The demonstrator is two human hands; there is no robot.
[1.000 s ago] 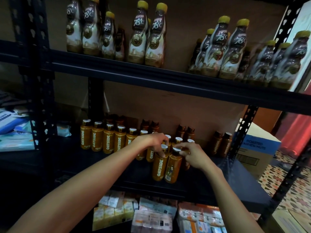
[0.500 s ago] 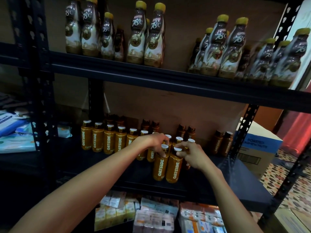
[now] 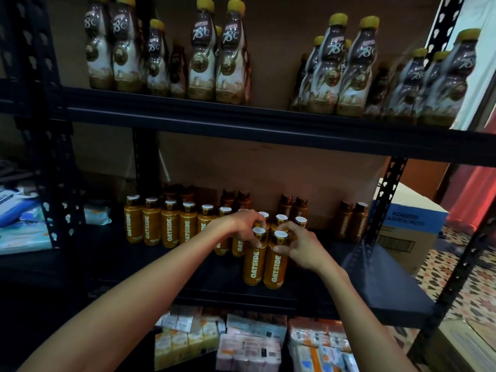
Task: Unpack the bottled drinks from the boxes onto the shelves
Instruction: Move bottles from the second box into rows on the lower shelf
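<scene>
Head view, stocking of the middle shelf. Two orange Oatside bottles stand upright and touching at the shelf front, long axes vertical, labels facing the viewer. The left hand comes from above with its fingers curled over the cap and neck of the left front bottle. The right hand pinches the neck of the right front bottle between thumb and fingers. Each hand is the nearer one to its own bottle.

The rear row of the same drink lies directly beyond the hands, deeper in the shelf, so any seating move probably runs straight away from the person, bottles kept vertical.

Count: two front bottles. About ten stand in the rear row, six of them clear to the left and the others partly hidden by the hands. At least eight dark bottles stand at the back. The upper shelf holds Kopiko bottles, too crowded for a firm count. One cardboard box sits beyond the right upright.
</scene>
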